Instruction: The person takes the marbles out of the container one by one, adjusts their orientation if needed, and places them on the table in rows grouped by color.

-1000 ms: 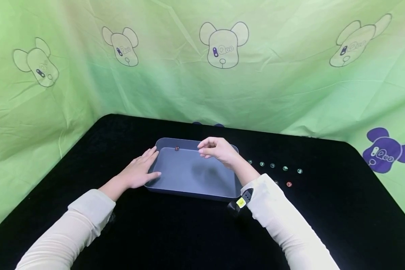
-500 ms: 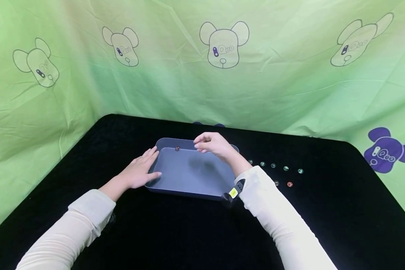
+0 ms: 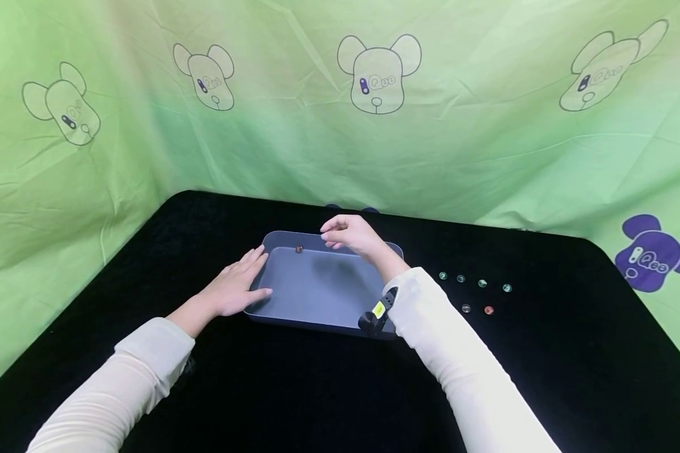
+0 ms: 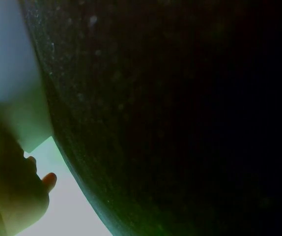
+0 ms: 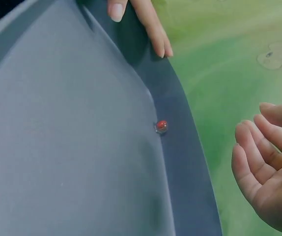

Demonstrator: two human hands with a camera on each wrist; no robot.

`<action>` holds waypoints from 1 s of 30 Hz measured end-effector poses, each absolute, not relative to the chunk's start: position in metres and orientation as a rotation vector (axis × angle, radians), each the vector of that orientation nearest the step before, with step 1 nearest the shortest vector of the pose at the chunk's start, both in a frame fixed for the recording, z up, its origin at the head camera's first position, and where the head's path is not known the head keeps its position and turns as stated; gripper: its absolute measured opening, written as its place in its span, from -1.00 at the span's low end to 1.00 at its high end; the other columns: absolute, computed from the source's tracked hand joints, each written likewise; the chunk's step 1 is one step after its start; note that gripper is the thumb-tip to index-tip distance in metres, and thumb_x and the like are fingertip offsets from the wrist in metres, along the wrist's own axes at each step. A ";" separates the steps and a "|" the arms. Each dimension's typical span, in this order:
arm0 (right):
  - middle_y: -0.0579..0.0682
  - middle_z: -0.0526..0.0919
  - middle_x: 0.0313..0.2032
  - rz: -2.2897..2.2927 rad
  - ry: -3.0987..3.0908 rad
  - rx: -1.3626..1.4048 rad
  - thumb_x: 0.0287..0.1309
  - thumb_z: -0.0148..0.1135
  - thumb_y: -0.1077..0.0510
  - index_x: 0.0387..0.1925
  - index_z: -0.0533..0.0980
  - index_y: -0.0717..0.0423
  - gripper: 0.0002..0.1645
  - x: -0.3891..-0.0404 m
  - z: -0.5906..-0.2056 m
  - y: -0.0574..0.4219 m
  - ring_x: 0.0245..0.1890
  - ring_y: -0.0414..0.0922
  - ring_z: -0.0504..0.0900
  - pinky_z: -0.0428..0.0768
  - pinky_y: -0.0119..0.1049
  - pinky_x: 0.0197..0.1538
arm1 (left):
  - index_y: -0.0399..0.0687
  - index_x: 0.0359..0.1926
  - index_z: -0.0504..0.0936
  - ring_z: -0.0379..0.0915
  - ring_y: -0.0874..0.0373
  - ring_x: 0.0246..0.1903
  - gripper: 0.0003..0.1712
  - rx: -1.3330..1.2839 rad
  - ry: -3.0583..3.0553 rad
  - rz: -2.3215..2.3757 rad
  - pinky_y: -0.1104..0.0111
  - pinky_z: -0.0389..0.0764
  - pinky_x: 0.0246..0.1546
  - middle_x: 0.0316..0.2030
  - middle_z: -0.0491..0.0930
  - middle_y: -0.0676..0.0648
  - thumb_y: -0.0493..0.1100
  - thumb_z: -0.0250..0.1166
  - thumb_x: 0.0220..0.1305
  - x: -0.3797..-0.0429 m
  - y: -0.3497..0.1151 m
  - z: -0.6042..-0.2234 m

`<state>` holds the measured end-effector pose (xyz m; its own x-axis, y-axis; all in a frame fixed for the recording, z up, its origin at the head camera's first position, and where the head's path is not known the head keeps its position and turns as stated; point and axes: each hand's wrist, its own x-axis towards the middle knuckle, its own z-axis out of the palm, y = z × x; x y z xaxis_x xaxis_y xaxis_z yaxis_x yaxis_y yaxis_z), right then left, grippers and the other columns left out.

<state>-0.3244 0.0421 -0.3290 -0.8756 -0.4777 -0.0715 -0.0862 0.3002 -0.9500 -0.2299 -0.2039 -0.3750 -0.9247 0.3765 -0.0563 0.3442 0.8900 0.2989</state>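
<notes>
A dark grey rectangular tray sits on the black tabletop. My left hand rests with straight fingers spread along its left rim. Above the tray's far side hangs my right hand, thumb and fingertips brought close together; nothing shows between them, though something small could be hidden. A reddish marble lies inside near the far left corner; the right wrist view shows the same red marble against the tray wall, apart from the right hand. Only part of a hand shows at the left wrist view's edge.
Right of the tray, several greenish glass marbles lie in a row on the black table. Nearer are a clear marble and a red-orange marble. Behind the table hangs a green printed curtain.
My right hand has moved a little left and up over the tray, fingers bent much as before. The left hand and the marble in the tray have stayed in place.
</notes>
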 end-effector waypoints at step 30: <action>0.11 0.57 -0.43 -1.581 2.391 -0.491 -0.10 0.18 0.38 -0.26 0.49 0.40 -0.74 -0.347 -0.364 0.013 -0.48 -0.15 0.51 0.49 -0.18 -0.28 | -0.22 0.30 -0.08 -0.34 -0.03 0.26 -0.15 0.540 2.937 0.433 0.02 -0.07 0.13 0.31 -0.25 -0.11 0.18 -0.03 0.17 -0.231 -0.205 -0.376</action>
<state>-0.3473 0.0129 -0.3639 -0.9167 -0.3994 -0.0092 -0.1478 0.3604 -0.9210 -0.2307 -0.2055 -0.3762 -0.9284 0.3651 -0.0696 0.3295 0.8951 0.3003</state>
